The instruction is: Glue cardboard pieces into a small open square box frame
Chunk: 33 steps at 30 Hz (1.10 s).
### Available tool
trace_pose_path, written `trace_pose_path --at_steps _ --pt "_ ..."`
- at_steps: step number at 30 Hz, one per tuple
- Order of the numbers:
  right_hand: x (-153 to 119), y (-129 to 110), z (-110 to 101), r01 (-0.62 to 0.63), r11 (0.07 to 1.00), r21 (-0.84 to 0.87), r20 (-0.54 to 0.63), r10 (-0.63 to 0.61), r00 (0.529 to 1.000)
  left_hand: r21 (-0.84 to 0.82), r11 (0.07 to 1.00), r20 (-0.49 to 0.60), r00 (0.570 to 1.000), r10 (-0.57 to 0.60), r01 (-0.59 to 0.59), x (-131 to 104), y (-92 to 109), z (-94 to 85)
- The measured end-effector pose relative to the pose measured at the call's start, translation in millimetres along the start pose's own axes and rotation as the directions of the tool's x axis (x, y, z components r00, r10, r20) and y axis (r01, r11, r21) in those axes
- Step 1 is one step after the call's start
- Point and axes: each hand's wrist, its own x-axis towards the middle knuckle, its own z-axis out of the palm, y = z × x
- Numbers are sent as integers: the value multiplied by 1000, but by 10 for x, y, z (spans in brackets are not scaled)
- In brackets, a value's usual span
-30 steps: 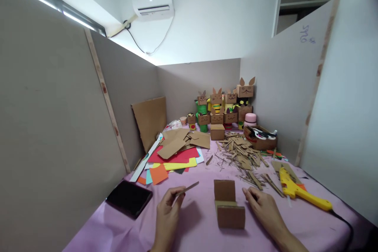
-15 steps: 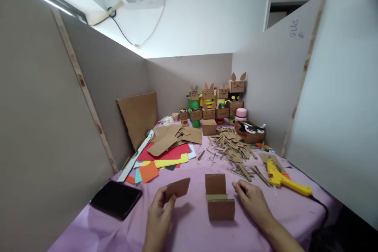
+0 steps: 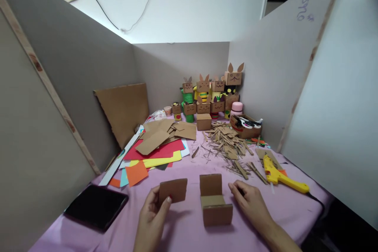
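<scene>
My left hand (image 3: 154, 212) pinches a small rectangular piece of cardboard (image 3: 173, 191) between thumb and fingers, holding it up over the cloth with its flat side towards me. To its right, a partly built cardboard box (image 3: 217, 215) stands on the table; it has a base and two upright walls, front and back, and its left and right sides are open. Just right of the box my right hand (image 3: 249, 201) rests on the cloth, its fingers curled in and nothing visible in them.
A yellow glue gun (image 3: 283, 177) lies at the right, near cardboard scraps (image 3: 230, 143). Coloured paper (image 3: 156, 151) and cardboard sheets (image 3: 156, 139) are piled on the left, behind a black tablet (image 3: 96, 206). Cardboard animal figures (image 3: 203, 107) and a box with scissors (image 3: 246, 128) stand farther back.
The cardboard piece in my left hand has turned so its flat face shows more. My right hand stays curled beside the box. The camera view has shifted slightly.
</scene>
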Motion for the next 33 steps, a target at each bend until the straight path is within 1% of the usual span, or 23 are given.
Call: trace_pose_path --at_steps 4,8,11,13,15,17,20,21,23,25,27,28,30,31,33 --pt "-11 1 -3 -31 999 31 41 29 999 -18 999 25 999 -35 36 16 -17 20" --pt "-26 19 -3 -52 997 52 80 48 996 -101 985 37 990 -136 139 33 -53 21" --pt "-42 37 -5 -64 996 65 99 58 993 -118 957 106 962 -253 265 45 -78 -13" --pt "-54 51 -9 -63 996 67 106 56 993 -116 941 126 944 -305 319 39 -70 -32" --pt "-62 66 -15 -59 996 66 115 51 992 -136 927 97 936 -338 349 21 -34 -34" --pt "-65 78 -22 -51 997 63 120 44 992 -156 906 57 919 -389 393 3 21 -19" --pt "-60 84 -37 -36 998 53 155 27 988 -138 870 51 880 -471 474 6 79 -8" --pt "-58 87 -43 -36 998 53 170 27 985 -115 868 55 876 -479 482 21 78 -16" --pt "-63 102 -61 -71 995 65 206 57 977 -37 892 54 892 -448 450 66 36 -53" --pt "-86 140 -90 -145 985 96 231 120 966 80 923 60 923 -380 375 121 -50 -107" --pt "-129 198 -133 -206 968 142 252 166 953 209 931 81 943 -322 299 168 -148 -162" --pt "-155 228 -160 -213 963 166 260 165 951 279 923 97 948 -303 267 185 -190 -186" --pt "-204 273 -217 -180 962 207 287 116 951 436 882 116 961 -253 180 205 -244 -223" --pt "-223 284 -244 -155 963 221 304 83 949 517 848 120 971 -205 115 208 -256 -234" --pt "-242 282 -294 -120 965 235 339 35 940 656 754 137 988 -70 -38 202 -255 -235"
